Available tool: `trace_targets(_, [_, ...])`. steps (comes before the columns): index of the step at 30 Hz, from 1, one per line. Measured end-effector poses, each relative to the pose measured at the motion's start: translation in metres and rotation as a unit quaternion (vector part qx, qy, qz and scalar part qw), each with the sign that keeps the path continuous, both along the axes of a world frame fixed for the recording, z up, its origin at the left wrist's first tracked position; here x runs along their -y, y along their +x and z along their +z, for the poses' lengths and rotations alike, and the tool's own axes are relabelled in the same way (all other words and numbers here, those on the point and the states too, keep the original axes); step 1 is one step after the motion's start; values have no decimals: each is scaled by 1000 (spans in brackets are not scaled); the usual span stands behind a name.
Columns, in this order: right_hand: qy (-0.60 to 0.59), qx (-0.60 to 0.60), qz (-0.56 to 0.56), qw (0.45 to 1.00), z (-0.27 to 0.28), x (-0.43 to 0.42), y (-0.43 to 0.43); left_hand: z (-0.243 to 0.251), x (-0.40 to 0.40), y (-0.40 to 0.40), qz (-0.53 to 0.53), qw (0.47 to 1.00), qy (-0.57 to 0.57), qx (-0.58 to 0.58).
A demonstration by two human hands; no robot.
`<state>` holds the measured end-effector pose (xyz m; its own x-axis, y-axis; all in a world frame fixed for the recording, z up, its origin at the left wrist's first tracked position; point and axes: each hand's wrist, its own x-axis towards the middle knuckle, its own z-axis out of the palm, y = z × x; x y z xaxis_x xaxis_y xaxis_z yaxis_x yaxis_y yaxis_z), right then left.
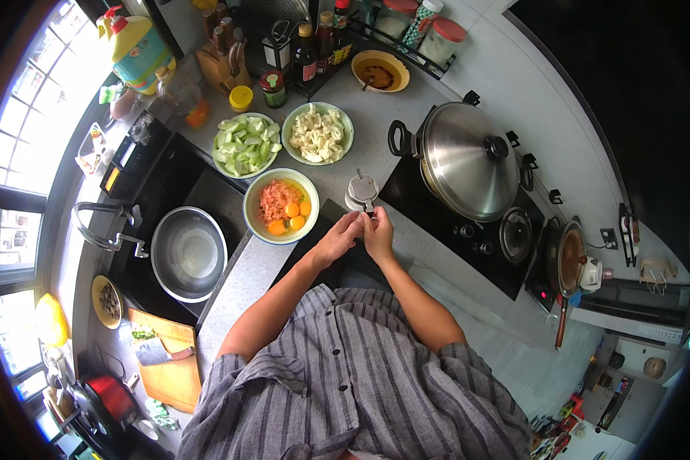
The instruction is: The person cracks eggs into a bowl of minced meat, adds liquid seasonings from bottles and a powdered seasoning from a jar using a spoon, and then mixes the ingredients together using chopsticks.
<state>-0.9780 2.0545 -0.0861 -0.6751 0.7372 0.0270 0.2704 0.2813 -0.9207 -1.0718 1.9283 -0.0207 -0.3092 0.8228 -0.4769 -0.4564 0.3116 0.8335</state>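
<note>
My left hand (340, 234) and my right hand (378, 230) meet at the counter's front edge, fingertips together. They are beside a small lidded glass jar (361, 192) with a spoon handle sticking up from it. Whether a small item is pinched between the fingers cannot be made out. To the left of the hands stands a bowl of minced meat and several raw egg yolks (280, 207). Behind it are a bowl of sliced green vegetable (245, 145) and a bowl of cauliflower florets (318, 135).
A lidded steel wok (466, 161) sits on the black cooktop (414, 178) at right. The sink at left holds a metal basin (188, 253). A cleaver (155, 352) lies on a wooden cutting board (175, 379). A bowl of brown sauce (380, 72) and sauce bottles (305, 57) stand behind.
</note>
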Motion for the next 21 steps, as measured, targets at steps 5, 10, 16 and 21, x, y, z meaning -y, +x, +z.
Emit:
trace_targets(5, [-32,-65,13,997,-26,-6,-23,-51,-28,-7,109,994,7,-10])
trace_targets(10, [-58,18,104,993,-12,-33,-23,-42,-49,-9,173,983,-40,-33])
trace_targets(16, [-28,10,149,988,25,-60,35,-55,-66,2,246,921,-139,-269])
trace_targets(21, [-153,81,262,949,60,-74,54,-61,-69,-11,200,963,-84,-162])
